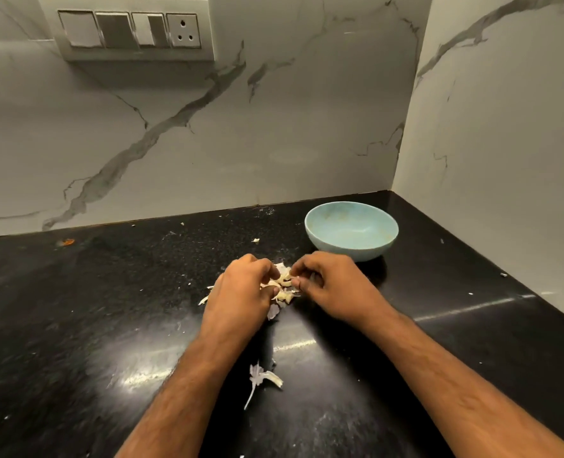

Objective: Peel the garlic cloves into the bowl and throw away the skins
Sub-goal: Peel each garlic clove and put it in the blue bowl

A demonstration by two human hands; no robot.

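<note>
From the head camera we look down on a black countertop [109, 309] set in a marble-walled corner. Our left hand [241, 292] and right hand [330, 285] meet at its middle, fingers curled and pinching at a small cluster of garlic cloves [284, 285] held between them. We cannot tell exactly which piece each hand grips. A pale blue bowl [351, 231] sits just behind the right hand. Papery skins [262, 378] lie nearer us, between our forearms. A switch panel [128, 28] is on the wall.
</note>
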